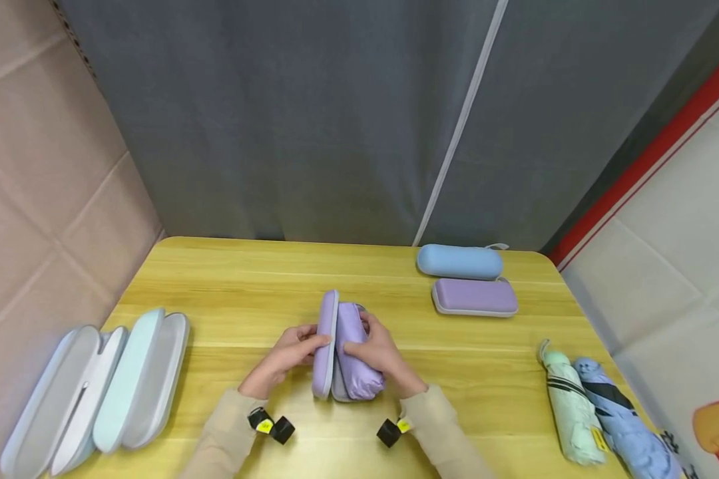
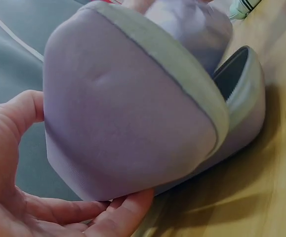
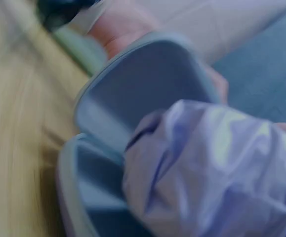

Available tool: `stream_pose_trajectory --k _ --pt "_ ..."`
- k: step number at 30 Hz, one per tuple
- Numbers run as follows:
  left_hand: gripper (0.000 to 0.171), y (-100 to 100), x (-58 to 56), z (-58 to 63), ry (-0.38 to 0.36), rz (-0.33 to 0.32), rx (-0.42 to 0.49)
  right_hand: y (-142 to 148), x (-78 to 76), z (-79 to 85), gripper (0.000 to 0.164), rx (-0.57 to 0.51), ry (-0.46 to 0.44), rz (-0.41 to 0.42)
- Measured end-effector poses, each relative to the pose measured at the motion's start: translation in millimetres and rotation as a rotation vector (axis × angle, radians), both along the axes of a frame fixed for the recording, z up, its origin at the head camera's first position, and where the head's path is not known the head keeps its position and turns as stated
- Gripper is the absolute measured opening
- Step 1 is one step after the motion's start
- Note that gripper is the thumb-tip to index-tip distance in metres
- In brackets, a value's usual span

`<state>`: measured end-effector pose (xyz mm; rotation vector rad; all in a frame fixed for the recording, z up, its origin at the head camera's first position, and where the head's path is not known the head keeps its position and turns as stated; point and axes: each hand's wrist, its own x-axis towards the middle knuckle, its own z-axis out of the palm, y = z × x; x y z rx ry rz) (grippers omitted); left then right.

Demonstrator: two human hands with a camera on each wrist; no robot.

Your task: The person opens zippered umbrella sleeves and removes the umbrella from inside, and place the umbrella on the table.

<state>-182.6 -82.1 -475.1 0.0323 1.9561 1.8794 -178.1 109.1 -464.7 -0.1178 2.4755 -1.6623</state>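
Purple folded umbrella (image 1: 359,356), over the right half of your opened purple case (image 1: 322,352), mid-desk (image 1: 245,286)! Your right hand (image 1: 383,349) has its grip around the roll; your left hand (image 1: 295,347) pinches the case's left half. Glossy, puckered fabric: likely light, squashy, a bit slippery, so hold it round the middle. That smooth, round-edged shell looks stiff; steady it by its sides.

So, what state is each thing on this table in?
Purple oblong hard case: open, held by the left hand
Purple shiny fabric umbrella: folded, held by the right hand
Blue rounded hard case: closed
Purple boxy hard case, farther back: closed
Pale-blue long hard case: open
Mint long hard case: open
Long mint fabric umbrella: folded
Long blue fabric umbrella: folded
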Motion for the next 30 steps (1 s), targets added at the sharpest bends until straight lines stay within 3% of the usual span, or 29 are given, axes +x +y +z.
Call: stream_pose_trajectory --k 4,14,23,30 --pt "0.059 -6.9 1.0 1.0 -0.005 0.027 -0.021 9.5 5.7 7.0 0.072 -0.134 -0.065 -0.016" --pt "0.066 -58.9 0.2 7.1 0.007 0.076 -0.096 54.0 22.8 15.7 0.07 -0.106 -0.041 -0.103" --pt "0.076 -117.0 9.1 21.6 -0.014 0.087 -0.315 110.1 42.9 7.9 0.069 0.005 -0.04 -0.195" --pt "0.08 -140.6 15.1 28.2 0.019 0.089 -0.472 146.5 57.6 10.4 0.07 0.139 -0.01 -0.246"
